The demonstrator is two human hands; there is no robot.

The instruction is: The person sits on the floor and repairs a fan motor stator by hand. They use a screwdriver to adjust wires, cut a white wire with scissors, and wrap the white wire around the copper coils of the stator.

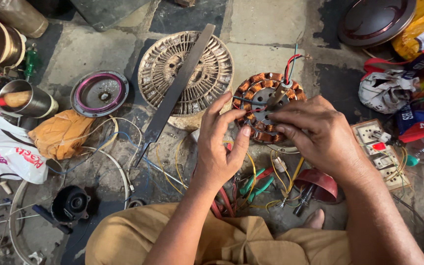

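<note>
Both your hands work the stator [266, 105]: left hand [219, 147] fingers spread wide, right hand [320, 132] pinching its wires [290, 64]. It's likely heavy, windings delicate; grip the shaft [277, 94].

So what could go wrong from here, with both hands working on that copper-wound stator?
Three risks, judged from this frame:
1. The left hand and right hand pinch thin leads at the stator; a hard tug might snap the red and blue wires.
2. The long metal file lies loosely across the ribbed rotor disc and could slide off.
3. Loose yellow wires and pliers lie near the bare foot, a snag hazard.
</note>
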